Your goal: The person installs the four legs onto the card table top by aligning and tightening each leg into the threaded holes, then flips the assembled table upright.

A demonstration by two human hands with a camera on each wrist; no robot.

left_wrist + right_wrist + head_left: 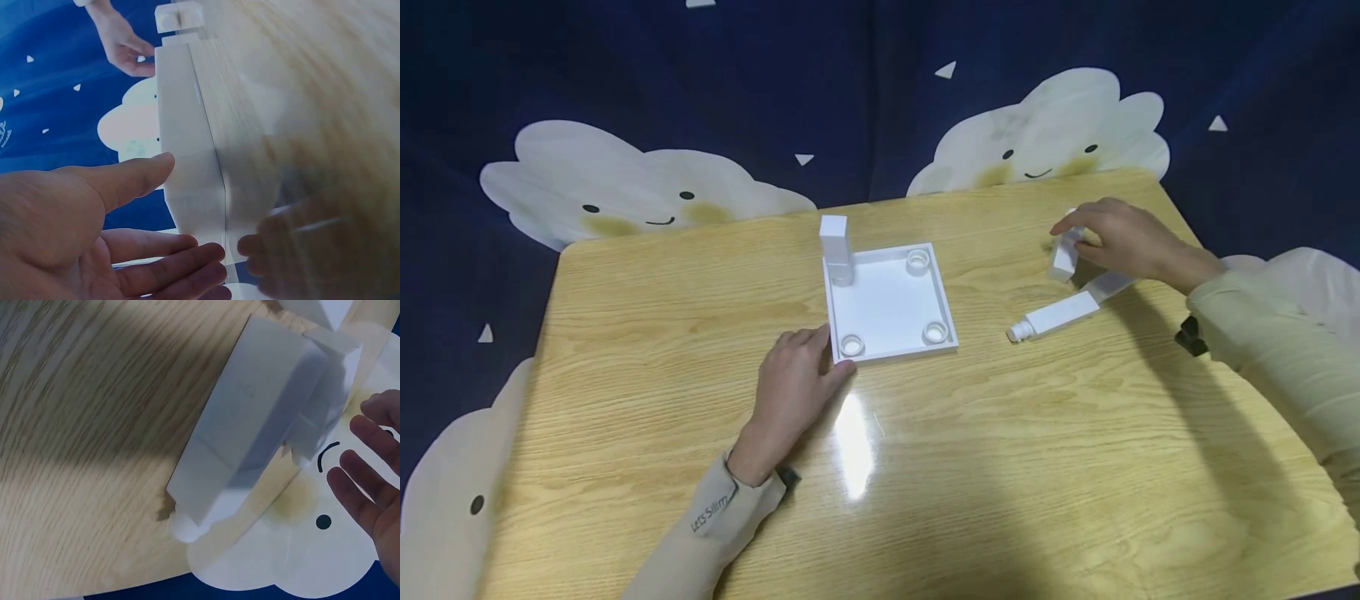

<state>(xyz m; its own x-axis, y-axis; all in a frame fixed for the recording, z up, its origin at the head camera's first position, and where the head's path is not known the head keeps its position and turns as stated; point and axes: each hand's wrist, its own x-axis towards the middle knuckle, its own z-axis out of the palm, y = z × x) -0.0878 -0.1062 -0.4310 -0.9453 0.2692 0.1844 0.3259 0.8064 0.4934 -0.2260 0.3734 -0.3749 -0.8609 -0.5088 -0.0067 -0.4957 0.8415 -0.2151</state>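
Note:
A square white tabletop [891, 304] lies underside up, with a raised rim and ring sockets in three corners. At its far left corner a white leg [835, 242] stands upright. My left hand [793, 379] holds the near left corner between thumb [164, 164] and fingers. On the right, my right hand [1120, 237] hovers round a short white leg [1063, 258], overlapping it in the head view. In the right wrist view its fingers [362, 481] are spread, with a gap between them and that leg [328, 387].
Two more white legs lie beside the right hand: one [1063, 315] has its threaded end pointing left, the other [1108, 286] is partly under the hand's shadow. Dark blue cloth [865, 100] printed with clouds surrounds the wooden table [662, 308]. A small black object [1191, 336] shows beside the right sleeve.

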